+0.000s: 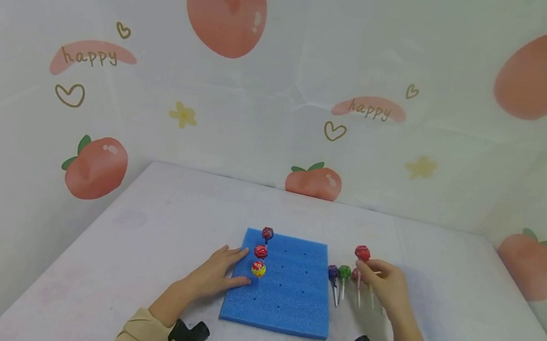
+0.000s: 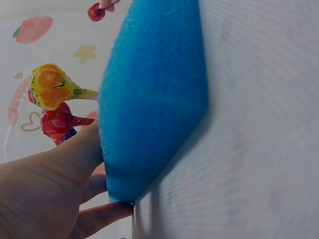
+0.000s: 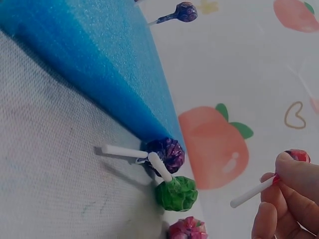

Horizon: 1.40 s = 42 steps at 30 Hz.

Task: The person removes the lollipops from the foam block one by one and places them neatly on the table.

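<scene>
A blue foam board (image 1: 301,315) dotted with small holes lies flat on the table. Along its left column stand three lollipops on their sticks: a dark one (image 1: 267,233) at the back, a red one (image 1: 261,251), and a yellow-and-red one (image 1: 258,269) in front. My left hand (image 1: 211,273) rests at the board's left edge, thumb over the top surface and fingers spread by the side. To the right of the board, my right hand (image 1: 389,287) pinches a red lollipop (image 1: 362,252) just below its wrapped head, the white stick (image 3: 251,194) pointing down.
Beside the board's right edge lie loose lollipops: a purple one (image 1: 333,272), a green one (image 1: 345,272) and a pink one (image 3: 188,229), with more sticks partly hidden by my right hand. A white curtain (image 1: 274,99) printed with peaches hangs behind the table (image 1: 183,198).
</scene>
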Tool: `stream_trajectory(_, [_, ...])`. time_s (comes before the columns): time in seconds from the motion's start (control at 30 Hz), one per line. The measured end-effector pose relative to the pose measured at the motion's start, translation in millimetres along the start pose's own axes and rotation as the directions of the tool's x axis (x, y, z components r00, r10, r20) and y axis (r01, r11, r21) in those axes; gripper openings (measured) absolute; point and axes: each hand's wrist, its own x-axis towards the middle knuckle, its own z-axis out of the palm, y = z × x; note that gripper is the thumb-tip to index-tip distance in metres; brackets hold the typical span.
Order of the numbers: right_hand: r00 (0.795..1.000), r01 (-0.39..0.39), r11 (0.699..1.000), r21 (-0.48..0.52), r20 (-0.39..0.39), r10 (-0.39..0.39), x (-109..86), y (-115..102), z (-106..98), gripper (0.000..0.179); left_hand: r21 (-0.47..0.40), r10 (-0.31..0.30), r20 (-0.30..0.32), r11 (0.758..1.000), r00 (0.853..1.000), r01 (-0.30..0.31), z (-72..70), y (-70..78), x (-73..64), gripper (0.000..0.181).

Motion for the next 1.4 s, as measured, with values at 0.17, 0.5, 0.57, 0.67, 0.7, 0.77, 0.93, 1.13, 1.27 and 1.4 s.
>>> stream_trajectory(0.17, [1.0, -0.022, 1.0, -0.005, 0.009, 0.022, -0.6, 1, -3, 0.047, 0.004, 0.009, 0.001, 1.0, 1.0, -0.009, -0.8, -0.4, 0.0, 0.072])
stream_trajectory(0.5, [1.0, -0.013, 1.0, -0.024, -0.009, 0.013, -1.0, 6, -10, 0.048, 0.003, 0.002, -0.001, 1.0, 1.0, -0.002, -1.3, -0.1, 0.8, 0.071])
stream_trajectory(0.57, [1.0, -0.017, 1.0, -0.023, -0.012, 0.017, -1.9, 5, -11, 0.047, 0.004, 0.003, -0.001, 1.0, 1.0, -0.003, -1.3, 0.1, 0.7, 0.072])
stream_trajectory(0.67, [1.0, -0.027, 1.0, -0.016, -0.012, 0.027, -2.3, 6, -13, 0.049, 0.006, 0.006, 0.001, 1.0, 1.0, -0.006, -1.4, 0.1, 0.6, 0.072])
stream_trajectory(0.7, [1.0, -0.028, 1.0, -0.014, -0.011, 0.028, -2.1, 7, -14, 0.05, 0.005, 0.005, 0.003, 1.0, 1.0, -0.005, -1.4, 0.1, 0.6, 0.072])
stream_trajectory(0.77, [0.999, -0.032, 0.999, -0.017, -0.008, 0.032, -1.6, 9, -14, 0.05, 0.003, 0.003, 0.006, 1.0, 1.0, -0.003, -1.8, 0.1, 0.5, 0.072])
stream_trajectory(0.93, [1.0, -0.023, 0.999, -0.022, -0.018, 0.023, -0.6, 13, -16, 0.049, 0.001, 0.0, 0.008, 1.0, 1.0, 0.0, -1.7, -0.4, 0.5, 0.071])
stream_trajectory(1.13, [0.998, -0.057, 0.997, -0.056, -0.036, 0.055, 0.0, 18, -18, 0.049, -0.003, -0.006, 0.003, 1.0, 1.0, 0.006, -2.2, -0.3, 0.9, 0.071])
stream_trajectory(1.27, [0.996, -0.085, 0.995, -0.055, -0.02, 0.084, -0.5, 20, -21, 0.055, -0.003, -0.004, 0.0, 1.0, 1.0, 0.004, -2.1, -0.3, 0.6, 0.071])
stream_trajectory(1.4, [0.996, -0.086, 0.994, -0.061, -0.014, 0.085, -1.8, 22, -25, 0.057, -0.007, -0.003, 0.0, 1.0, 1.0, 0.003, -1.8, -0.4, -0.2, 0.071])
